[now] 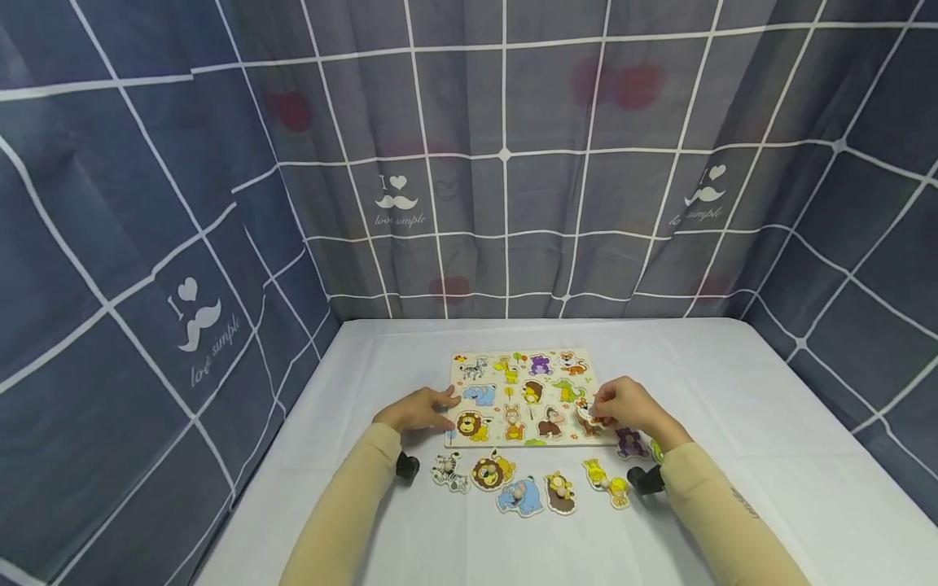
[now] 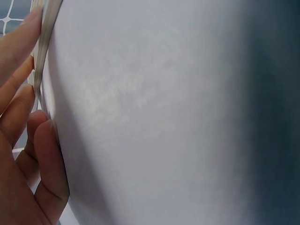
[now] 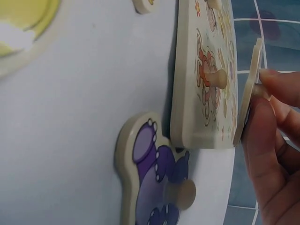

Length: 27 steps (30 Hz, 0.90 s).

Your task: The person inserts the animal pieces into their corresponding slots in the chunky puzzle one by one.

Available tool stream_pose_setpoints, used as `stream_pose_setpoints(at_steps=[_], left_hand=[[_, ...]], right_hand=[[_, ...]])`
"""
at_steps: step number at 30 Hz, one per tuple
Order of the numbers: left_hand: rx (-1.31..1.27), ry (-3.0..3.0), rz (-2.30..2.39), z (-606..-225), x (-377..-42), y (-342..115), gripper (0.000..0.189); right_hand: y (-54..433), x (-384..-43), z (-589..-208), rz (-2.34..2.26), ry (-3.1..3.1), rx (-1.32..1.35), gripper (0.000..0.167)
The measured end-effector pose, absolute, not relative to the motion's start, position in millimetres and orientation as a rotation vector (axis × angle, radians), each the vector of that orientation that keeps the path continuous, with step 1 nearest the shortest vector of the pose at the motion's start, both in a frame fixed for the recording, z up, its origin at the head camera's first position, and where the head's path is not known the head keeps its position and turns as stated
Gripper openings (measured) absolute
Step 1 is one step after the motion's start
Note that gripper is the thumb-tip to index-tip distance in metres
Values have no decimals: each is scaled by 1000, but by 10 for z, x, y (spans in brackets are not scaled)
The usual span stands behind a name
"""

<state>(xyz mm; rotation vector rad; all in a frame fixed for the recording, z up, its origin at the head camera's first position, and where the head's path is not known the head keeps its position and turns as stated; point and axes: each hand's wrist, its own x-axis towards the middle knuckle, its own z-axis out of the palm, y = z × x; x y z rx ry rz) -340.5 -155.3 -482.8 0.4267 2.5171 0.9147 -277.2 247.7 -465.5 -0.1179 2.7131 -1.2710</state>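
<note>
A wooden animal puzzle board (image 1: 494, 440) lies on the white-covered table. At its left edge is my left hand (image 1: 419, 408), its relaxed fingers touching the side; in the left wrist view the fingertips (image 2: 29, 91) rest against that edge. My right hand (image 1: 632, 404) pinches an orange-and-white animal puzzle piece (image 1: 584, 417) by its knob over the board's lower right corner. Seen from the right wrist, this piece (image 3: 247, 96) is tilted on edge, its picture side hidden. A monkey picture (image 3: 205, 77) with a knob shows on the board. Nearby lies a purple animal piece (image 3: 145, 173).
Loose pieces lie in front of the board: a zebra (image 1: 449, 474), a lion (image 1: 493, 471), an elephant (image 1: 520, 496), a hedgehog (image 1: 560, 493) and a giraffe (image 1: 607, 484). A green piece (image 1: 655, 450) is partly hidden by the right wrist. Grid-patterned curtains (image 1: 469, 203) surround the table.
</note>
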Motion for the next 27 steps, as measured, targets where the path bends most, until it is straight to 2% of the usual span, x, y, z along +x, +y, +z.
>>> stream_pose_setpoints(at_steps=[27], left_hand=[[397, 2494, 942, -4837, -3437, -1534, 63]], right_hand=[[2466, -3136, -4606, -1193, 2764, -143, 11]])
